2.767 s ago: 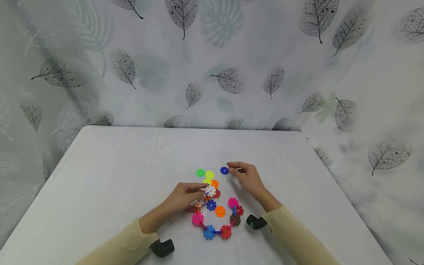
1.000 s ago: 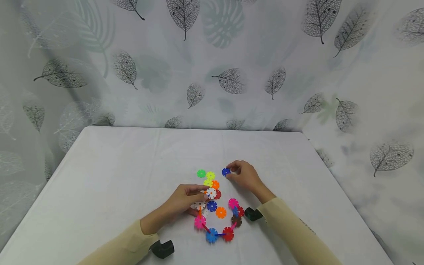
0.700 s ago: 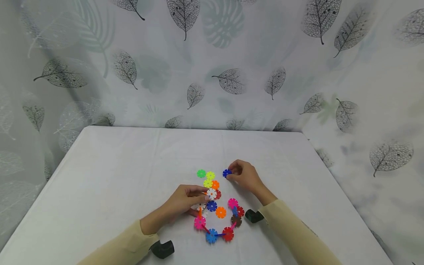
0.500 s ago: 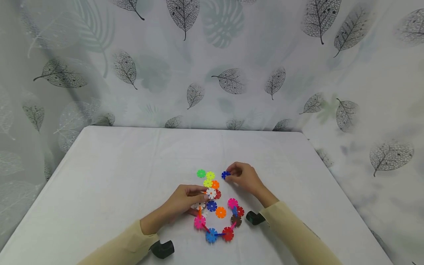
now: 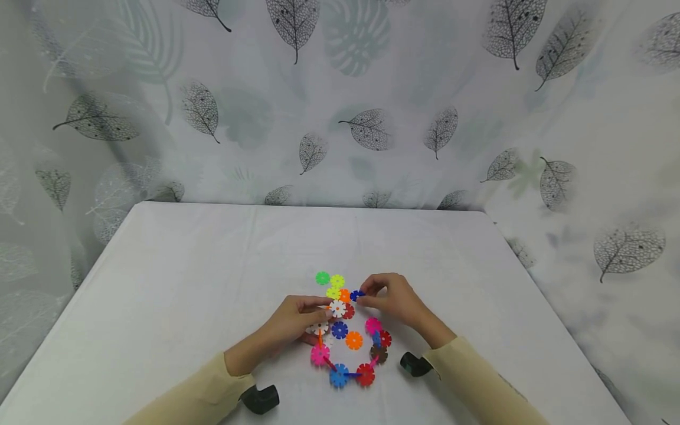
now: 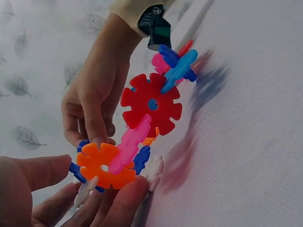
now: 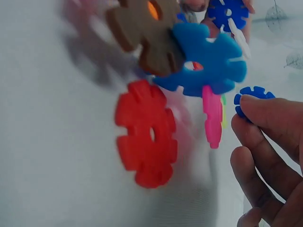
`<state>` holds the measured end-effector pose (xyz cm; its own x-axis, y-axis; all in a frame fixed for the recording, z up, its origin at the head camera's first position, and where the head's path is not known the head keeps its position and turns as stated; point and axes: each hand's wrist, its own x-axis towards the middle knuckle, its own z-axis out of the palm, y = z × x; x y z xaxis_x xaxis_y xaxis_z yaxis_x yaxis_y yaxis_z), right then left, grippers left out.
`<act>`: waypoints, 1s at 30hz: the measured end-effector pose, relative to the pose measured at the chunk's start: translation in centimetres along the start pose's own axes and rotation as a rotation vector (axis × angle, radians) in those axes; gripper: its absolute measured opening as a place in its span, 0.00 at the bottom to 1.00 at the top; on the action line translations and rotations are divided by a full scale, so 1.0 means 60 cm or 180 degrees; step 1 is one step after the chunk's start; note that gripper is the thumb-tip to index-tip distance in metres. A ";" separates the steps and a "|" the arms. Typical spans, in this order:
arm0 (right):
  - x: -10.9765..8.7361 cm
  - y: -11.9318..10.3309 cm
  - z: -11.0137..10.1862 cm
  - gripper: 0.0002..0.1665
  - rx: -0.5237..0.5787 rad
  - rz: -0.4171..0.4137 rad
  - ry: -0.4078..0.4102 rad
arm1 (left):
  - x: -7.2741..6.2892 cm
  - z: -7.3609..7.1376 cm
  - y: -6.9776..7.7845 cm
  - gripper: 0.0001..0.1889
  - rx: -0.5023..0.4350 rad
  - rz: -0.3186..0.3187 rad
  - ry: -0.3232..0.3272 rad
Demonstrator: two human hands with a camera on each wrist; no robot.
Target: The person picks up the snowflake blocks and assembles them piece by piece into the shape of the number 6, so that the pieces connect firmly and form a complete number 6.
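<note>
At the left, we see the left hand [image 5: 294, 319] with thumb and fingers pinching one end of the disc chain [image 5: 339, 376]; exactly which discs they press, we cannot tell, though the left wrist view shows a chain orange disc [image 6: 97, 158] among them, and the head view has a white disc [image 5: 337, 308] facing up at the fingertips. Just right of that, a loose orange disc [image 5: 344, 294] and a red disc [image 5: 348, 312] lie on the table [image 5: 202, 265]. Next comes the blue disc [image 5: 356, 296], pinched between thumb and forefinger of the right hand [image 5: 392, 298]; it juts leftward from that grip, tilted, toward the white disc, and seems from the right wrist view apart from the chain. We judge this short gap to be what matters: the blue disc sits on the far right side of the white one, with its free edge leading and the right hand behind it
</note>
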<state>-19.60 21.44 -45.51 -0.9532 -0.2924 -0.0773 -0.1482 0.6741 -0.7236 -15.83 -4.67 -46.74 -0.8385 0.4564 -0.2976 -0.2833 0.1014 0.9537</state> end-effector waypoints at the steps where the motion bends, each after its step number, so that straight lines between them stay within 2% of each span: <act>1: -0.003 -0.001 0.001 0.08 -0.0017 -0.0052 -0.0037 | 0.000 0.000 0.000 0.25 0.0008 0.0000 -0.0002; 11: -0.024 -0.011 0.007 0.08 -0.0102 -0.0377 -0.0190 | -0.002 0.000 0.003 0.24 0.0000 0.0011 -0.0030; 19: -0.028 -0.013 0.012 0.08 -0.0046 -0.0406 -0.0223 | -0.002 0.000 0.003 0.24 0.0002 0.0009 -0.0039; 24: -0.031 -0.016 0.013 0.08 -0.0015 -0.0445 -0.0210 | -0.002 0.000 0.003 0.25 0.0006 -0.0006 -0.0039; 30: -0.033 -0.021 0.014 0.07 -0.0139 -0.0586 -0.0097 | -0.002 0.002 0.001 0.25 -0.0043 0.0005 -0.0102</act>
<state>-17.33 20.59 -45.05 -0.9005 -0.4336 0.0324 -0.3312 0.6359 -0.6971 -15.72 -4.63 -46.62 -0.8236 0.4848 -0.2943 -0.2885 0.0888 0.9534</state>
